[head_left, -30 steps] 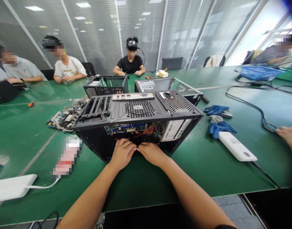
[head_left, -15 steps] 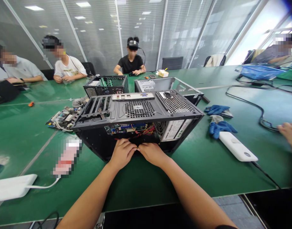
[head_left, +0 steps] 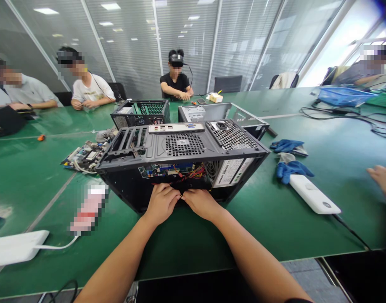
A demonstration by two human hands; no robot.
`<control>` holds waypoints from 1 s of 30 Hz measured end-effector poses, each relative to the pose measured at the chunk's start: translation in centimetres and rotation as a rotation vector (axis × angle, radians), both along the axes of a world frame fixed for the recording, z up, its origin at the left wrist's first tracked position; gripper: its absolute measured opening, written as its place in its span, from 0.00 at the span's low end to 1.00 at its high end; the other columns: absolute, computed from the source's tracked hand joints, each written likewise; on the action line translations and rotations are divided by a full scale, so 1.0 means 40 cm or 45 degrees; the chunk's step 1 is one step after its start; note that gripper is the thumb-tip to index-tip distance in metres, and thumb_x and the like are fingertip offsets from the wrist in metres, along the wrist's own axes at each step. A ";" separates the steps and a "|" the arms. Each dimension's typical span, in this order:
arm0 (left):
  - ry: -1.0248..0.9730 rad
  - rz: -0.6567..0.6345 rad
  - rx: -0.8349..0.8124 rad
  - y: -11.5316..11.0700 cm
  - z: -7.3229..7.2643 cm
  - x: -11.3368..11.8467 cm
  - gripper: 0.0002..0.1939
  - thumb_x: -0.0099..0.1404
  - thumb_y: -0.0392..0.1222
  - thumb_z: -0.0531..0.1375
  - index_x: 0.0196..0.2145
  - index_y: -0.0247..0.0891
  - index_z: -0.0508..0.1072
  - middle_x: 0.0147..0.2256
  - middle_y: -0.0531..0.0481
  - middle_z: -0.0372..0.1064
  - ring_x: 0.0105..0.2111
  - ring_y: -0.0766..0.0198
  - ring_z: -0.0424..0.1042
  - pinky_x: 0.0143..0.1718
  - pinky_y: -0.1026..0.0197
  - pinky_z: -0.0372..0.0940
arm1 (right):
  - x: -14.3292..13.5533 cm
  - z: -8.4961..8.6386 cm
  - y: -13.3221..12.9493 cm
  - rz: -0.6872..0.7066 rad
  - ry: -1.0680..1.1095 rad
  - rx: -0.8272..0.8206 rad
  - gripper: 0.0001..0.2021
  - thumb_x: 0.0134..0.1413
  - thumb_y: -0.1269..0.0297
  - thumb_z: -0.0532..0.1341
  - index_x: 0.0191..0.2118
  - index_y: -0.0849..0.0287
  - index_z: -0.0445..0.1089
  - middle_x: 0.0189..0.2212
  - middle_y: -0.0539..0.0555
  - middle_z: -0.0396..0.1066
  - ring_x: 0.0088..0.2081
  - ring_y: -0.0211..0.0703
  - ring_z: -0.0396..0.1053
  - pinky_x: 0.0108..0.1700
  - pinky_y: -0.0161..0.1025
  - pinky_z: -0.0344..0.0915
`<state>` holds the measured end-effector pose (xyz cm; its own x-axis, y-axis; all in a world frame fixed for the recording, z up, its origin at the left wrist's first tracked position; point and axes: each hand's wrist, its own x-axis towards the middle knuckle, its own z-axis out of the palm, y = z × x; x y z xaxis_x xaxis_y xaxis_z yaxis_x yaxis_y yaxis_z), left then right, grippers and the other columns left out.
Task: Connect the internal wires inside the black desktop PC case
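A black computer case [head_left: 186, 143] lies in front of me with its vented back panel up and its near side open. Inside show a blue circuit board [head_left: 167, 169], red and yellow wires [head_left: 197, 171] and a power supply [head_left: 232, 172]. My left hand [head_left: 162, 203] and my right hand [head_left: 202, 203] meet at the near opening, fingertips nearly touching. Both are closed in a pinch, with a tiny yellowish bit between them that I cannot make out.
Loose circuit boards [head_left: 87, 156] lie left of the case, two more cases stand behind it. Blue gloves [head_left: 294, 168] and a white power bank [head_left: 314, 194] lie right. A phone [head_left: 89, 208] is at the left. Other people sit around; someone's hand [head_left: 384, 179] is far right.
My hands have stayed in place. The black cable at the right has moved away from the other person's hand, toward the back. The person opposite has brought their hands together.
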<state>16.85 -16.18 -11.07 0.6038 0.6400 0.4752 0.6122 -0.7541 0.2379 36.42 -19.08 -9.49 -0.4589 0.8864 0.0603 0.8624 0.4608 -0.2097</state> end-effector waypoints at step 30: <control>0.049 -0.013 0.147 -0.001 0.000 -0.004 0.08 0.70 0.41 0.57 0.39 0.43 0.78 0.38 0.49 0.74 0.45 0.55 0.65 0.43 0.52 0.56 | 0.005 -0.010 0.001 0.006 0.048 -0.042 0.16 0.71 0.62 0.48 0.38 0.59 0.71 0.36 0.55 0.75 0.36 0.40 0.72 0.34 0.36 0.54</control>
